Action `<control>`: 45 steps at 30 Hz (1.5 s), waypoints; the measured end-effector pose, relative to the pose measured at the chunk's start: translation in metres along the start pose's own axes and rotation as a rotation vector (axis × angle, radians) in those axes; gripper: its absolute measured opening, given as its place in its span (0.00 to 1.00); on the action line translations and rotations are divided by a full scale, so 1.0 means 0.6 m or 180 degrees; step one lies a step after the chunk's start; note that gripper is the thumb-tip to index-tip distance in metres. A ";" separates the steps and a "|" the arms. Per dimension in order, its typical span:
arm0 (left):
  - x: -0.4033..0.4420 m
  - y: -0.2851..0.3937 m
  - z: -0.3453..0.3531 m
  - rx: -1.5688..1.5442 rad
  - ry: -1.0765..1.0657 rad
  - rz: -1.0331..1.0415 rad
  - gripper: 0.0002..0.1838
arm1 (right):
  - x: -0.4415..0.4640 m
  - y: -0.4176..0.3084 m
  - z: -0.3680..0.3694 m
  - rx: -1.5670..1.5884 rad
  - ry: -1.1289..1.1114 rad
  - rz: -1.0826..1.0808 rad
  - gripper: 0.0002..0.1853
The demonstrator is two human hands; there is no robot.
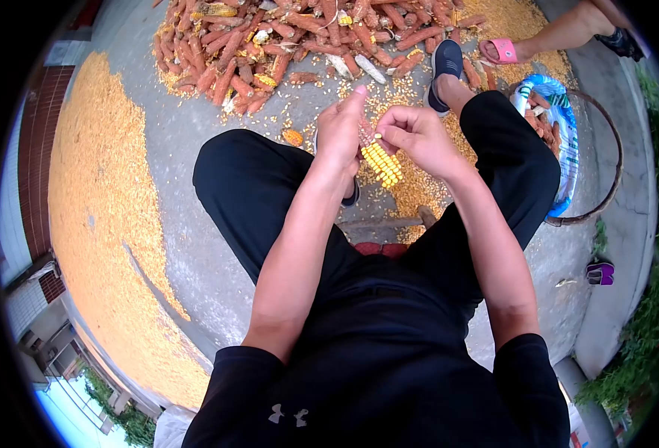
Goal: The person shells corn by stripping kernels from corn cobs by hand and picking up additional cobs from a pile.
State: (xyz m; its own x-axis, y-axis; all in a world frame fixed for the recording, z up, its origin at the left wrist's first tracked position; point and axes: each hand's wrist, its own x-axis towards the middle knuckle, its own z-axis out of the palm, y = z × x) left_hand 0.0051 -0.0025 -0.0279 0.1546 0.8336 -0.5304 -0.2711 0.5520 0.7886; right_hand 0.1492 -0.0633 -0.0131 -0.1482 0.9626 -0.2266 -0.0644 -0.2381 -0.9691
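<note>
A partly shelled corn cob [381, 165] is between my two hands, with yellow kernels on its lower part and bare reddish core near the top. My left hand [341, 133] is wrapped round the cob's left side, its thumb pointing up. On the right side, my right hand [417, 137] pinches at the cob's upper end, with thumb and forefinger together at a kernel. Loose kernels [419, 190] lie on the ground beneath the cob. A small yellow cob piece [292, 137] rests on the ground left of my left hand.
Ahead is a heap of reddish cobs [232, 48]. Kernels [105, 179] spread widely at the left. A handled basket [566, 142] with blue-white lining holds cobs at the right. Another person's foot in a pink sandal [503, 51] is at the upper right. A purple object [600, 273] lies at the right.
</note>
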 end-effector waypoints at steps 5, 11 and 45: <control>-0.003 0.014 0.002 -0.0137 0.0100 -0.0115 0.17 | -0.001 0.011 -0.003 -0.0025 0.0283 -0.0031 0.09; -0.004 0.027 -0.003 -0.0170 0.0390 -0.0248 0.17 | -0.038 -0.032 0.004 -0.1295 0.0229 -0.0662 0.17; 0.012 -0.017 0.010 -0.1326 -0.0351 0.0484 0.12 | -0.014 0.056 0.029 0.0096 0.1007 0.0941 0.22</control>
State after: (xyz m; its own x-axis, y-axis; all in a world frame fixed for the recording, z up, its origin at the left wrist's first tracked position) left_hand 0.0145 -0.0020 -0.0376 0.1775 0.9143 -0.3641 -0.6542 0.3860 0.6504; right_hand 0.1311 -0.0816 -0.0418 0.1449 0.8434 -0.5174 -0.0942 -0.5087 -0.8557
